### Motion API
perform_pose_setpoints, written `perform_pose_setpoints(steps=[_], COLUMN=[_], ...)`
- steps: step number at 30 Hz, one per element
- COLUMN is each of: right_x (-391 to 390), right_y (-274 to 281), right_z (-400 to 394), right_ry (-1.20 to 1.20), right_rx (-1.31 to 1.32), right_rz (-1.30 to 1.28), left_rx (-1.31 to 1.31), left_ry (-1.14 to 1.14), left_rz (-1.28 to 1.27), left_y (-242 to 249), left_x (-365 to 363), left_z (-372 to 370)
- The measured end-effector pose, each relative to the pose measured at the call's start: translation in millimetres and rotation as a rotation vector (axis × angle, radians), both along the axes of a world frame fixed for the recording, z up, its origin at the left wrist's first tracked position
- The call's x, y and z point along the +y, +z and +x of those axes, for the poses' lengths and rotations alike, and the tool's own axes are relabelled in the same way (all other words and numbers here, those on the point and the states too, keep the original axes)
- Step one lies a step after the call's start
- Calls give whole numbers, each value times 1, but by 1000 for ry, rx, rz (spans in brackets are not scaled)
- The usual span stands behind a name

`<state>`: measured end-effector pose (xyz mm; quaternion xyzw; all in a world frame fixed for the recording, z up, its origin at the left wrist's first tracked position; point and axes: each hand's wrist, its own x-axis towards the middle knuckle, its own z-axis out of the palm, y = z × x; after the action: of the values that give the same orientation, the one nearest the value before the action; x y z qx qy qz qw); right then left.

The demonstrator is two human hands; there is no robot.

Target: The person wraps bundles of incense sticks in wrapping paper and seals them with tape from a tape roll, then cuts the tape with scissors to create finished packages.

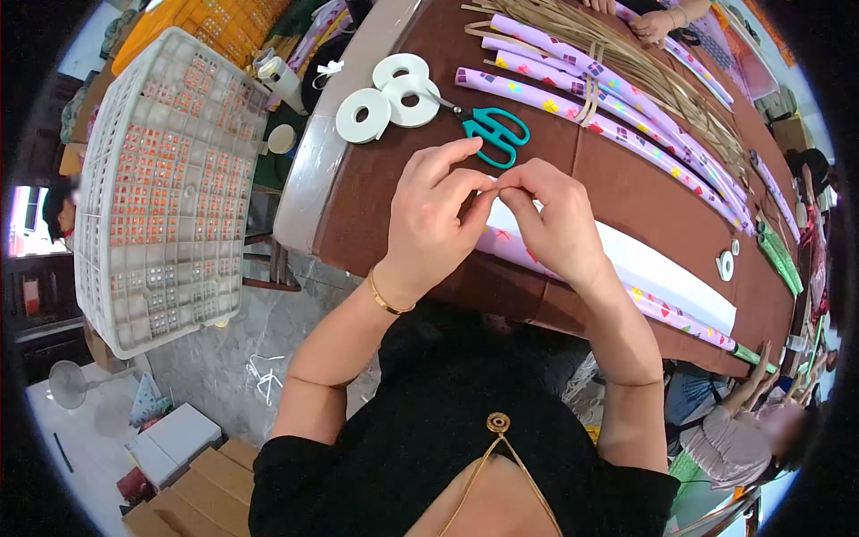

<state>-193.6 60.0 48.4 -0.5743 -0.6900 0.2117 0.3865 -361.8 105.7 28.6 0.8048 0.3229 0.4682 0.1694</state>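
Note:
My left hand [436, 215] and my right hand [552, 215] meet at the fingertips above the brown table, each in a pinch. What lies between the fingertips is too small to make out. Beneath them is a white sheet [662, 268] with a purple patterned roll [676, 315] along its near edge. Its left end is hidden by my hands. Just beyond my hands lie teal-handled scissors [503, 134], their blades by several white tape rolls [363, 115].
Purple patterned rolls [573, 109] and thin brown strips [617, 45] cover the far side. Another person's hand [651, 27] is at the top. A white plastic crate [170, 188] stands left. Small tape rolls [725, 265] and a green roll [778, 257] lie right.

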Motion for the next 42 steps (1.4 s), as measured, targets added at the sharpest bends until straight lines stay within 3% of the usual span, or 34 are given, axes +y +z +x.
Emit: perform_pose_setpoints(steps=[4,6,7,8,10,18,21,23,24,26,31,42], right_x=[-3,-1,0,-1,-3,4,10,17,21,30,52,77], right_y=[2,-1,-3,-5,-8,-7,-8,-15,-15,-17,-28,-49], right_z=[-6,-11,-13,-12,-9,-7,-2,9,15,25,31,25], right_ry=[-104,-181,-260,-259,-182,-206,-234,-270,-270,-259,-164,-148], right_rx=[180,304,431,429,449,520,465,428,425,242,131,-88], right_rz=[-102,-124,-144,-146,-196,-338,-329,-327,-332,-435,-587,-737], left_rx=[-100,-416,-559,-561,-836,-827,-665,-413,-416,147,381,343], left_ry=[-1,-64,-85,-84,-206,-243,-211,4,5,53,-63,-46], left_rz=[-89,-622,-752,-753,-994,-1213,-1070,-642,-647,-72,-31,-36], left_y=[-8,-12,-10,-10,-12,-13,-20,-25,-28,-36,-55,-65], left_x=[-4,-7,-7,-7,-7,-10,-10,-12,-13,-13,-20,-22], left_z=[2,3,4,5,5,9,8,10,8,3,12,13])
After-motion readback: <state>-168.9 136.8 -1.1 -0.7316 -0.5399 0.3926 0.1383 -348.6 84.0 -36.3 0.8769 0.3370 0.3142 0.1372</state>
